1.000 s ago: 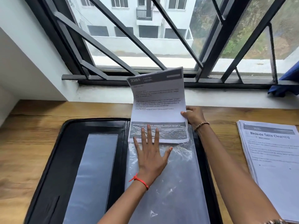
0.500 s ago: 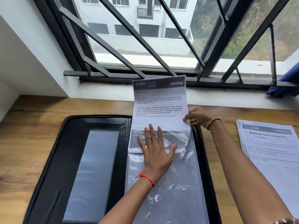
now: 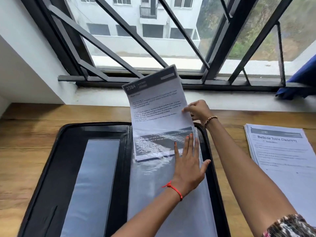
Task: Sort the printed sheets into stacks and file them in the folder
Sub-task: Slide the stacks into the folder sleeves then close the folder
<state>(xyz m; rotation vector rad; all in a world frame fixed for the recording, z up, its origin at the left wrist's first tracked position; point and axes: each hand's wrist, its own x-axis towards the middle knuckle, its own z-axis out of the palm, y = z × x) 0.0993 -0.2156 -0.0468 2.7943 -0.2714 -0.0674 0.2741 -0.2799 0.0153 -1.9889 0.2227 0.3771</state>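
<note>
A black folder (image 3: 51,168) lies open on the wooden table. Its right half holds a clear plastic sleeve (image 3: 162,202). A printed sheet headed 2384 (image 3: 157,106) stands tilted, its lower end tucked inside the sleeve's top. My right hand (image 3: 196,111) pinches the sheet's right edge. My left hand (image 3: 188,163) presses flat on the sleeve over the sheet's lower right part, fingers straight. A stack of printed sheets titled Bedside Table Cleaning (image 3: 282,159) lies on the table to the right.
A barred window (image 3: 153,40) and white sill (image 3: 222,101) run along the table's back edge. A blue cloth (image 3: 301,82) sits on the sill at far right. A white wall (image 3: 25,65) closes the left side.
The sheet has tilted, its top swinging rightward. My left hand has slid right across the sleeve toward the sheet's right edge. My right hand still pinches the sheet's edge.
</note>
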